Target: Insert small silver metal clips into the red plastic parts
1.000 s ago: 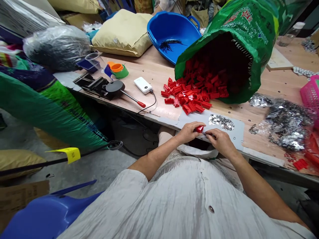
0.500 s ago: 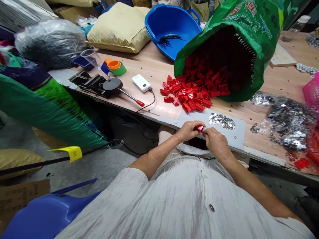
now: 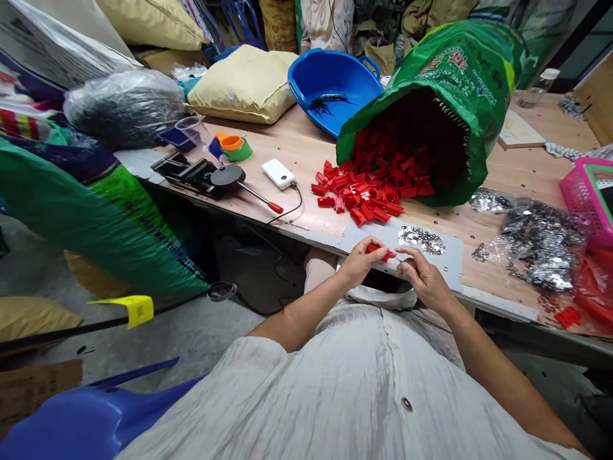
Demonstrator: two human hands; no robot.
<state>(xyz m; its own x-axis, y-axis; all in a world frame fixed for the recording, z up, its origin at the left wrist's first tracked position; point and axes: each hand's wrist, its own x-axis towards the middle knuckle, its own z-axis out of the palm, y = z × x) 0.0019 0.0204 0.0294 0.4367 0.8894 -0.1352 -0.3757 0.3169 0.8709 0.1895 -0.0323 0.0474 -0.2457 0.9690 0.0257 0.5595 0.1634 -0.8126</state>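
Above the table's front edge, my left hand (image 3: 360, 262) pinches a small red plastic piece (image 3: 385, 255). My right hand (image 3: 424, 278) is just to the right, its thumb and forefinger pinched close to the end of that piece. Something thin and small shows at those fingertips, too small to make out. Behind my hands lies a heap of similar red plastic pieces (image 3: 364, 195), spilling from a green sack (image 3: 467, 96) on its side. Small shiny metal parts (image 3: 422, 240) are spread on the grey sheet (image 3: 450, 262) beside my right hand.
Left on the table are a black lever device (image 3: 204, 177), a white power bank (image 3: 278, 173) with a cable, and coloured cups (image 3: 234, 147). A blue basin (image 3: 335, 80) stands behind. To the right are plastic bags of metal parts (image 3: 541, 236) and a pink basket (image 3: 587, 198).
My view has tilted up a little. The right hand has drawn slightly away from the red plastic piece, and more of that piece shows in my left hand.
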